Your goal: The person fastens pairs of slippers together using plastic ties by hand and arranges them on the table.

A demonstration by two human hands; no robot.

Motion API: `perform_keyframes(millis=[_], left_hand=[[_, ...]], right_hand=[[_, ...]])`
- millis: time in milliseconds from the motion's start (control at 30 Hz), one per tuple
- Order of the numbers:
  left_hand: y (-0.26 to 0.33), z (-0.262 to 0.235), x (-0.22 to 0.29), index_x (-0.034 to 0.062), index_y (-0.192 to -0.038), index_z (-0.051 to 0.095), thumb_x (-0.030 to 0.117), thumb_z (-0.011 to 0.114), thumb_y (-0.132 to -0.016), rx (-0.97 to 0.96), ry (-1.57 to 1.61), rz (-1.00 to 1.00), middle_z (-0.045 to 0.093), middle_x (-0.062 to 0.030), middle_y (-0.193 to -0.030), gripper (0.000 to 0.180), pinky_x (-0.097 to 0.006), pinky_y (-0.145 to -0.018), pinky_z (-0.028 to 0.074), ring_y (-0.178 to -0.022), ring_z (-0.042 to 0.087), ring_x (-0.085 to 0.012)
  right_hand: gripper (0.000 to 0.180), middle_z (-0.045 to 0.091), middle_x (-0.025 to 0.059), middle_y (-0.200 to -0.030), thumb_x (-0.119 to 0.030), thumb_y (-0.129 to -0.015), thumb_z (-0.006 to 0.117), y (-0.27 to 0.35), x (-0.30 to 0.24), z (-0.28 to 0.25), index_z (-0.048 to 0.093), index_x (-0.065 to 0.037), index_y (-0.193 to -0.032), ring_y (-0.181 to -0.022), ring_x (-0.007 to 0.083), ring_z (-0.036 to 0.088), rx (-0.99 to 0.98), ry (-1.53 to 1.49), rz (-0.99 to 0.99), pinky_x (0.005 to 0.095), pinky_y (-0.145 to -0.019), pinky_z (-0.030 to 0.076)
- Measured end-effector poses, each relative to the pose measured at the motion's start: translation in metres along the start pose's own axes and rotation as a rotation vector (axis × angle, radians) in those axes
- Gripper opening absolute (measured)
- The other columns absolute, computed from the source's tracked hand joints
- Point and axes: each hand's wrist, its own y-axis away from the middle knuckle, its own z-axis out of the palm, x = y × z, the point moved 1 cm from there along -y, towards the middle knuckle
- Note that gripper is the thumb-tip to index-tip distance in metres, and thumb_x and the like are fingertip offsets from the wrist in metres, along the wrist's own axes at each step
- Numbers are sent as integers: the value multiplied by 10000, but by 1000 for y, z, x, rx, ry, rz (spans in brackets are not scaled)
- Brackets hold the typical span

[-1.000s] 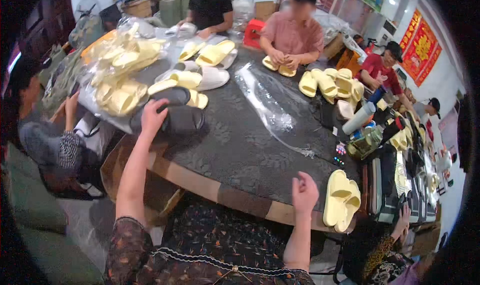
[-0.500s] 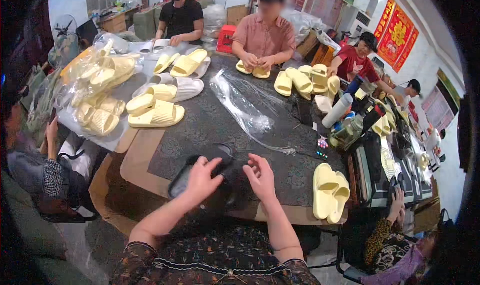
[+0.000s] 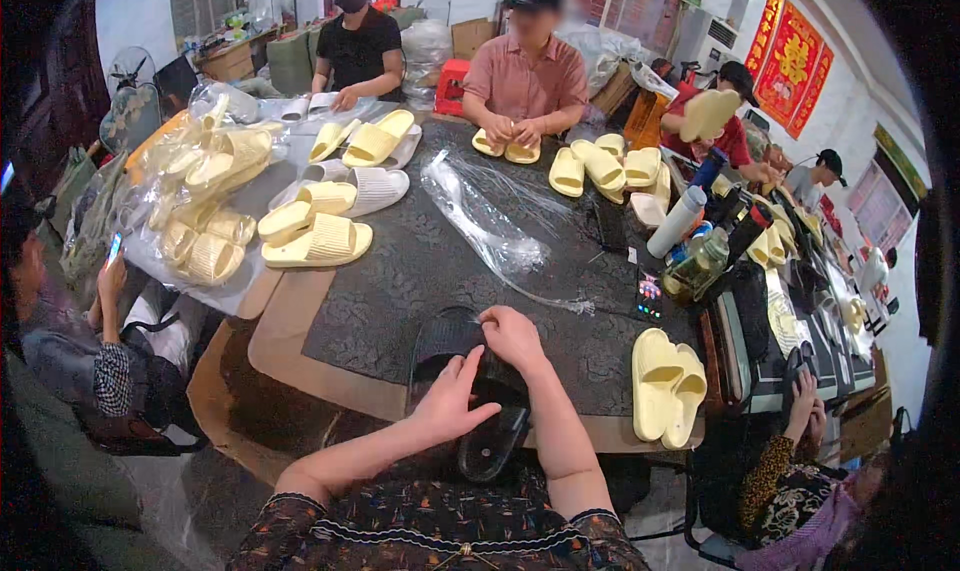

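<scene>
Black rubber slide sandals [image 3: 470, 391], a stacked pair, now sit at the near edge of the dark patterned surface [image 3: 420, 261], pulled in from farther out a moment ago. Left hand [image 3: 452, 399] lies spread across them, fingers loose; right hand [image 3: 512, 336] has closed in and pinches the far strap. Pale yellow foam slides [image 3: 668, 386] rest just right, clear plastic bag [image 3: 490, 221] beyond.

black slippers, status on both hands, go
Left hand flat on the black slippers at the near table edge. Right hand pinching their top edge. Yellow slipper pair lies apart to the right, nothing in the way.
</scene>
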Motion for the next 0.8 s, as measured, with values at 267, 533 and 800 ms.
perform_keyframes(millis=[267, 533, 800], left_hand=[[-45, -74, 10, 78, -1181, 580, 295, 698, -793, 71, -174, -9, 667, -100, -957, 460, -345, -750, 512, -876, 652, -244], [-128, -15, -51, 29, -1122, 602, 237, 664, -831, 128, 77, 126, 659, -119, -940, 363, -344, -790, 496, -869, 633, -241], [-122, 2, -63, 15, -993, 651, 158, 678, -826, 242, 362, 45, 678, -90, -884, 222, -293, -742, 518, -815, 656, -180]], right_hand=[[174, 661, 100, -827, -181, -805, 641, 5, 0, -8, 672, -51, -916, -734, 208, 641, 182, -198, 35, 317, -685, 496], [157, 650, 17, -809, -142, -856, 647, -3, 51, 18, 653, -9, -940, -737, 81, 574, 123, -828, 20, 254, -678, 468], [136, 635, -8, -811, -119, -863, 633, -4, 46, 18, 645, -5, -936, -738, 65, 550, 200, -816, 36, 229, -682, 451]])
